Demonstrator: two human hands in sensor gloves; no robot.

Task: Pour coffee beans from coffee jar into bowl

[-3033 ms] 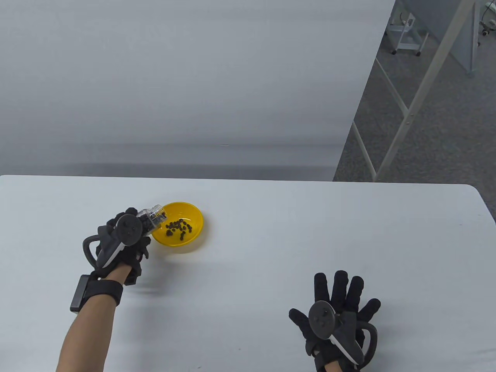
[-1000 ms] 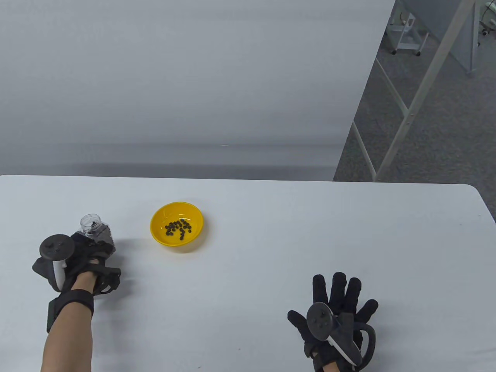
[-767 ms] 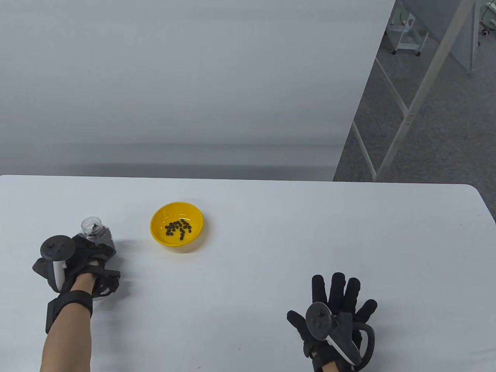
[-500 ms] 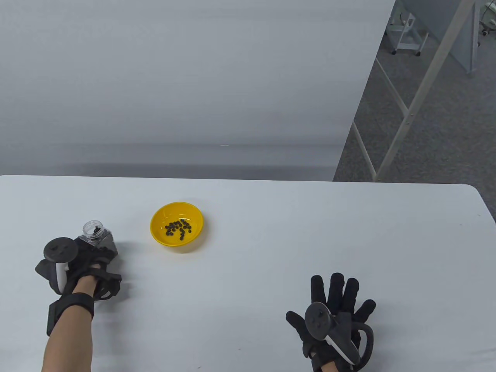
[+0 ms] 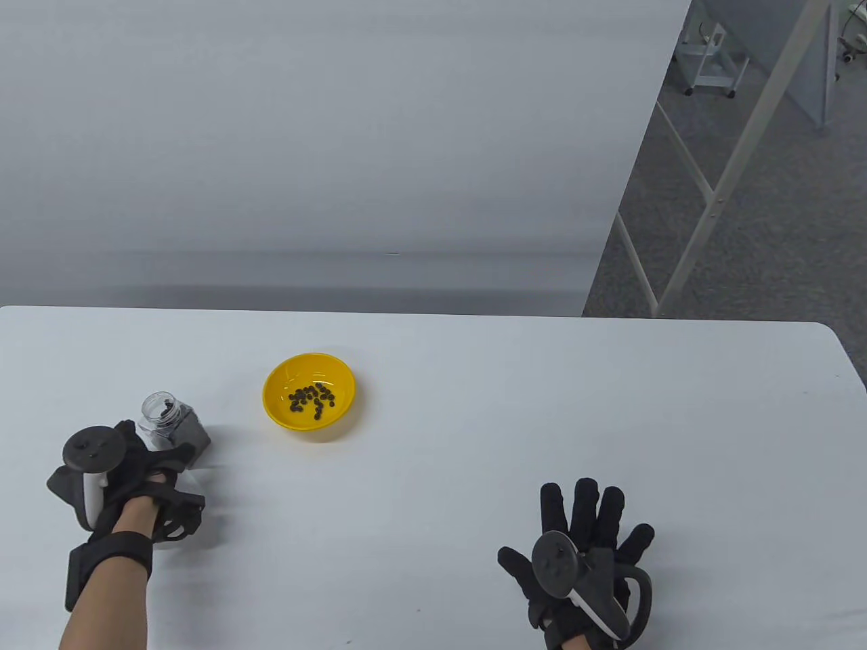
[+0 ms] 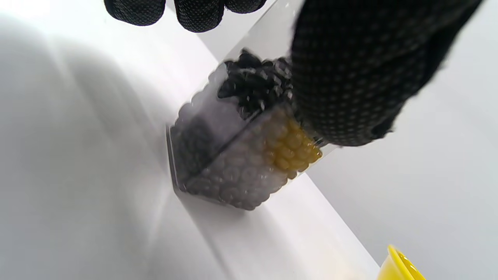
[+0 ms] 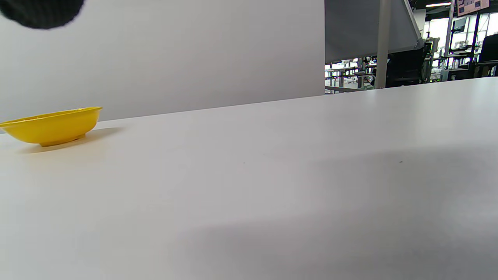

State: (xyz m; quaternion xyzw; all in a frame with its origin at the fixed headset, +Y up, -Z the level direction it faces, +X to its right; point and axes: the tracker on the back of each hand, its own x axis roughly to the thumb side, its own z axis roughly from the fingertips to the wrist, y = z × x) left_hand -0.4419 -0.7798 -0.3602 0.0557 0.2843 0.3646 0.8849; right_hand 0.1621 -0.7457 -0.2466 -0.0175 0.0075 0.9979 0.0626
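Our left hand (image 5: pixel 129 474) has its fingers (image 6: pixel 350 70) wrapped around the jar (image 5: pixel 166 423), which stands upright on the bench (image 5: pixel 474 420) at the left side, mouth up and open. The thumb sits on one side of the jar and the other fingertips curl over the far side, so the jar is right between them. Through the clear wall, in the left wrist view, we see dark beans (image 6: pixel 253 83) piled inside, right next to the thumb. That view is tilted and a bit blurry, so we can't say how full the jar is.

The bowl (image 5: pixel 309 395) sits well apart from those fingers, off to their right and a little further out on the bench. It's yellow, and a small scatter of spilled beans (image 5: pixel 311 398) lies in its middle. Nothing touches it.

Our right hand (image 5: pixel 582 562) lies flat on the bench near the front edge, fingers (image 5: pixel 586 504) spread wide and holding nothing. The bowl is far off to the left of them and further out, and the right wrist view shows it low at the left. Only a dark bit of glove shows at that view's top left corner.
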